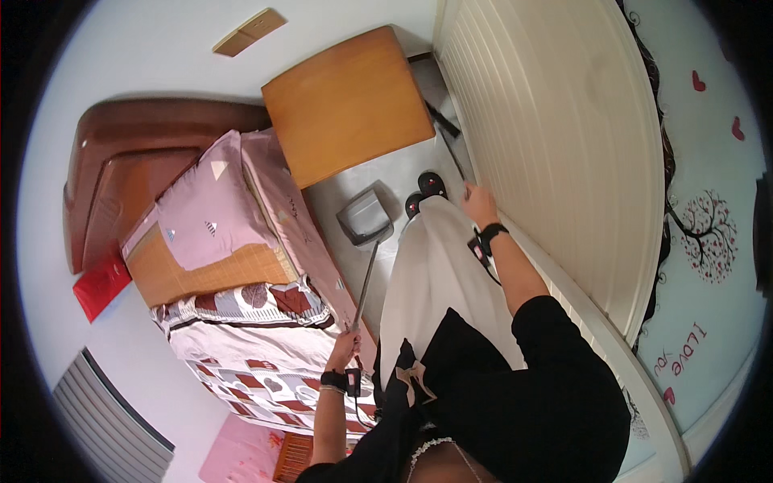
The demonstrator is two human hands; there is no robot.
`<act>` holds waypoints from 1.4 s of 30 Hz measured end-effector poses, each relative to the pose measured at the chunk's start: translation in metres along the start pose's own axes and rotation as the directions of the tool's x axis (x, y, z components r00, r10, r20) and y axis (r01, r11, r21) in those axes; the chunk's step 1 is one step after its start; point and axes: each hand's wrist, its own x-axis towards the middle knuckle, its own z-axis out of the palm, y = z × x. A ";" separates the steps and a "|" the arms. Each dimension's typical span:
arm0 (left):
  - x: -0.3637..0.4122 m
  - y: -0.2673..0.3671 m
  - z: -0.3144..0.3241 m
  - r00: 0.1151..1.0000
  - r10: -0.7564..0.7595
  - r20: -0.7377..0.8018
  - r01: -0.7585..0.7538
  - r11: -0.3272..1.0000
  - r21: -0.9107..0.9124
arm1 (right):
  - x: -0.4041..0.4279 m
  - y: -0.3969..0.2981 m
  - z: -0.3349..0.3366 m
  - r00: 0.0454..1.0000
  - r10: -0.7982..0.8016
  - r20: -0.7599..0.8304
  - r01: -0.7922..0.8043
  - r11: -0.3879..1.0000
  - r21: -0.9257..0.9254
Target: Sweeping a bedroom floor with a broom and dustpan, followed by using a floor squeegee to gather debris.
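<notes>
My left hand (345, 350) grips the upper end of the long handle of a grey dustpan (365, 218). The pan rests on the pale floor (352, 192) between the bed and my feet. My right hand (481, 205) holds the thin handle of a broom (453, 158). Its dark head (442, 119) reaches into the narrow gap between the nightstand and the ribbed cream panel; part of the head is hidden by the nightstand's corner. Both wrists wear black bands with small devices. My black slippers (431, 185) stand near the dustpan.
An orange-brown wooden nightstand (350, 102) stands against the wall beside the bed. The bed has a brown headboard (151, 127), a pink pillow (211, 205) and a patterned quilt (259, 362). The ribbed cream panel (543, 151) rises close on the right. A red bag (102, 282) is beyond the bed.
</notes>
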 end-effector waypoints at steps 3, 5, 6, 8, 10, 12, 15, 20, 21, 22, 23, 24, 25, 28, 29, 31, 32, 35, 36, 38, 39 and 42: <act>0.002 -0.010 -0.011 0.999 -0.016 0.040 0.015 1.000 0.019 | -0.052 0.017 0.017 0.999 0.044 0.032 -0.044 0.999 -0.008; 0.007 -0.018 -0.015 0.999 0.003 0.043 -0.004 1.000 0.022 | -0.078 0.020 0.011 0.998 0.054 0.036 -0.056 0.998 0.036; 0.008 -0.023 -0.020 0.999 0.005 0.042 -0.006 0.999 0.044 | -0.089 0.024 0.007 0.997 0.067 0.045 -0.070 0.996 0.058; 0.012 -0.035 -0.027 0.998 0.004 0.055 -0.007 0.998 0.062 | -0.105 0.033 -0.001 0.996 0.069 0.049 -0.073 0.994 0.077; 0.016 -0.043 -0.025 0.998 0.005 0.057 -0.011 0.994 0.107 | -0.113 0.050 -0.013 0.999 -0.028 0.017 0.028 1.000 0.008; 0.021 -0.051 -0.022 1.000 0.029 -0.010 -0.027 0.982 0.189 | -0.118 0.060 -0.024 0.999 -0.037 0.002 0.037 0.999 -0.018; 0.036 -0.077 -0.032 0.996 0.089 -0.021 -0.084 0.981 0.172 | -0.128 0.052 -0.030 0.997 -0.077 0.007 0.077 0.994 -0.073; 0.036 -0.127 -0.042 0.995 0.097 -0.024 -0.094 0.990 0.109 | -0.147 0.038 -0.023 0.995 -0.094 0.027 0.097 0.985 -0.142; 0.031 -0.127 -0.026 0.997 0.076 -0.015 -0.076 0.996 0.039 | -0.143 0.055 -0.014 0.996 -0.090 -0.030 0.084 0.985 -0.151; 0.021 -0.134 -0.018 0.998 0.059 -0.022 -0.059 0.998 -0.002 | -0.141 0.066 -0.003 0.993 -0.093 -0.079 0.080 0.985 -0.152; 0.011 -0.139 -0.007 0.999 0.041 -0.026 -0.042 0.998 -0.041 | -0.137 0.075 0.003 0.994 -0.088 -0.061 0.077 0.985 -0.155; 0.002 -0.145 -0.002 0.999 0.026 -0.026 -0.028 0.998 -0.053 | -0.131 0.078 0.009 0.995 -0.093 -0.032 0.087 0.984 -0.158; -0.007 -0.158 -0.002 0.999 0.010 -0.031 -0.012 0.998 -0.066 | -0.131 0.079 0.016 0.995 -0.099 0.002 0.098 0.983 -0.158; -0.021 -0.203 0.001 1.000 0.017 -0.023 -0.020 0.993 -0.117 | -0.133 0.077 0.042 0.990 -0.140 0.031 0.141 0.989 -0.039; -0.024 -0.216 0.002 0.999 0.040 0.017 -0.037 0.990 -0.133 | -0.139 0.079 0.048 0.989 -0.140 0.044 0.141 0.989 -0.045; -0.024 -0.252 -0.005 1.000 0.003 -0.030 -0.009 0.983 -0.184 | -0.155 0.074 0.064 0.985 -0.112 0.131 0.126 0.987 -0.103; -0.022 -0.270 -0.008 0.999 0.003 -0.052 -0.011 0.988 -0.151 | -0.167 0.074 0.069 0.977 -0.136 0.166 0.150 0.986 -0.071; -0.014 -0.310 -0.002 0.996 -0.003 -0.088 -0.013 0.985 -0.173 | -0.203 0.080 0.079 0.949 -0.169 0.268 0.204 0.973 -0.108; -0.012 -0.314 0.005 0.995 -0.022 -0.093 0.005 0.983 -0.182 | -0.211 0.087 0.080 0.939 -0.195 0.283 0.247 0.956 -0.161; -0.005 -0.338 0.001 0.998 0.010 -0.054 -0.023 0.970 -0.241 | -0.229 0.092 0.087 0.904 -0.240 0.353 0.330 0.917 -0.222; 0.002 -0.356 -0.006 0.998 0.012 -0.055 -0.026 0.964 -0.266 | -0.240 0.092 0.094 0.858 -0.273 0.435 0.410 0.874 -0.260; 0.013 -0.393 -0.013 0.997 -0.005 -0.079 -0.020 0.950 -0.311 | -0.255 0.096 0.092 0.813 -0.310 0.492 0.454 0.867 -0.206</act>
